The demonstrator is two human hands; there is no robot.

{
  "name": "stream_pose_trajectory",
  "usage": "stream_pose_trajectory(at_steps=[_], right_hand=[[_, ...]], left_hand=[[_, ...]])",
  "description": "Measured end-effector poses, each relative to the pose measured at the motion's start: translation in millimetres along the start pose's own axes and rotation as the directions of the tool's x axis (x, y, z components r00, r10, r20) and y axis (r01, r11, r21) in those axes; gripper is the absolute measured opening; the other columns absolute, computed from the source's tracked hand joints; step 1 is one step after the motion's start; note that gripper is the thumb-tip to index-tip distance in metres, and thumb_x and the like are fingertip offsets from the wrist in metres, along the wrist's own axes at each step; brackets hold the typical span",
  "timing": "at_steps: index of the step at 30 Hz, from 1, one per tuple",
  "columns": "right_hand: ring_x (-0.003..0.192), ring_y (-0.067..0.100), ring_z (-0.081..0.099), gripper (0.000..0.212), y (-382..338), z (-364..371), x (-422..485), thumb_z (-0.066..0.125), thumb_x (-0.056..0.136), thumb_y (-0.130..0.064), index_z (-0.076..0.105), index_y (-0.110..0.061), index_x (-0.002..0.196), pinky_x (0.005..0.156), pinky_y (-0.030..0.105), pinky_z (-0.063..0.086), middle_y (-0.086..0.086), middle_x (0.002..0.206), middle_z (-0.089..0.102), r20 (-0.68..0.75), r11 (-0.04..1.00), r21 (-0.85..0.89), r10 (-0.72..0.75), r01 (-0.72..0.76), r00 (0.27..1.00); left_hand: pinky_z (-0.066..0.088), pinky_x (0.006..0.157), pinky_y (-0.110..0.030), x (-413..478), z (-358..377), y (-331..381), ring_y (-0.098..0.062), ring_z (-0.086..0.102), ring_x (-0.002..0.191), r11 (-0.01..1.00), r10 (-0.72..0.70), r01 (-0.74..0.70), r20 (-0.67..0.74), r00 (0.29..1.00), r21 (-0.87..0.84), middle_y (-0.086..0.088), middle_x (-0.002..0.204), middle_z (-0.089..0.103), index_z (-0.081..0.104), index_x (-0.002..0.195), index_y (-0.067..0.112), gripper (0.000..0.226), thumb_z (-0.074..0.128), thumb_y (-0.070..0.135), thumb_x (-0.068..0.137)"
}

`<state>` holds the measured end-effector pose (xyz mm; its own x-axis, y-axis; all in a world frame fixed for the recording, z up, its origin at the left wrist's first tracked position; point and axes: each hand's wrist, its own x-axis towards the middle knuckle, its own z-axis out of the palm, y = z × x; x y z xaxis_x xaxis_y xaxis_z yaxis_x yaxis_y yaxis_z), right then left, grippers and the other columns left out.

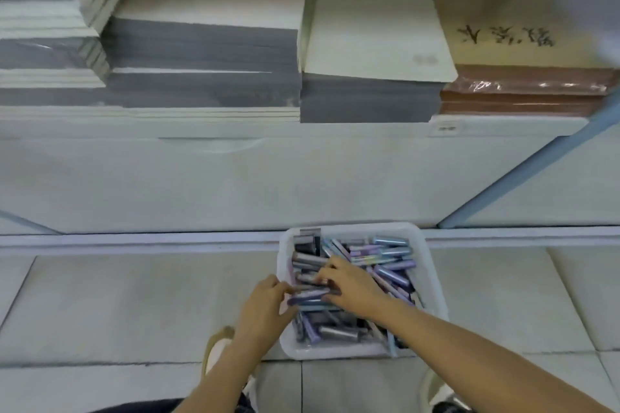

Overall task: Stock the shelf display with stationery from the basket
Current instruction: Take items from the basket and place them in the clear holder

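1. A floor (134,305) of pale tiles with dark joints was seen across the lower part of the view.
2. A tan and white shoe (216,349) was seen on the tiles at lower left. A second pale shoe (439,392) was cut off by the bottom edge.
3. A large grey-edged paper stack (208,50), topped by a cream sheet, was set at upper centre, with stepped piles (43,43) just beside it on the left.
4. A smaller grey stack (372,33) with a cream cover was placed just to its right.
5. A brown film-wrapped stack (503,43), its tan cover marked with dark brush characters, was placed further right.
6. A small label (448,127) was fixed below it, its print too blurred to be read.
7. A blue post (523,171) was seen slanting at right.
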<state>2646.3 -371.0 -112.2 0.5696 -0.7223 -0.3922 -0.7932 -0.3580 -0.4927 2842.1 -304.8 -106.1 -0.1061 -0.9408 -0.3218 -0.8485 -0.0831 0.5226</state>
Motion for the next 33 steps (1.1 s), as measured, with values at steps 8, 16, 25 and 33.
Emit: stream_pose_trajectory(at_steps=[8,16,25,33], right_hand=[[0.101,0.021,0.052,0.023,10.7,14.2,10.3,0.064,0.092,-0.021,0.064,-0.010,0.112,0.080,0.027,0.039,0.006,0.117,0.048,-0.024,0.995,0.069,-0.075,0.076,0.997],[0.068,0.014,0.057,0.013,2.1,-16.9,-2.2,0.058,0.096,-0.030,0.063,-0.025,0.086,0.067,0.031,0.045,-0.002,0.074,0.061,-0.102,0.840,0.542,0.046,0.016,0.994],[0.072,0.011,0.068,0.010,-40.0,-2.1,0.9,0.060,0.094,-0.035,0.061,-0.029,0.087,0.069,0.029,0.056,-0.002,0.080,0.070,-0.043,0.804,0.592,-0.037,0.056,0.998],[0.105,0.014,0.052,0.036,-8.9,13.9,5.9,0.061,0.093,-0.036,0.057,-0.016,0.122,0.091,0.030,0.045,0.000,0.117,0.056,-0.160,0.958,0.271,0.140,-0.093,0.977]], left_hand=[[0.038,0.068,-0.016,0.4,4.9,-12.6,-0.011,0.051,0.083,0.989,0.072,-0.077,-0.045,0.996,-0.127,0.006,0.089,0.049,0.068,0.093,0.016,0.013,0.073,0.023,0.084],[0.051,0.083,-0.026,9.5,-11.1,-3.1,-0.020,0.068,0.090,0.552,-0.388,0.130,-0.116,0.914,-0.824,-0.009,0.093,0.072,0.057,0.102,0.008,0.013,0.062,0.017,0.093],[0.056,0.066,-0.032,14.4,-11.8,27.8,-0.021,0.065,0.075,0.254,-0.395,0.197,0.085,0.915,-0.947,-0.020,0.089,0.063,0.052,0.112,-0.005,0.034,0.051,0.027,0.099],[0.053,0.048,-0.027,14.7,-10.3,-0.1,-0.016,0.058,0.047,0.247,-0.539,0.219,0.054,0.841,-0.944,-0.001,0.053,0.057,0.055,0.097,0.009,0.008,0.048,0.005,0.099]])
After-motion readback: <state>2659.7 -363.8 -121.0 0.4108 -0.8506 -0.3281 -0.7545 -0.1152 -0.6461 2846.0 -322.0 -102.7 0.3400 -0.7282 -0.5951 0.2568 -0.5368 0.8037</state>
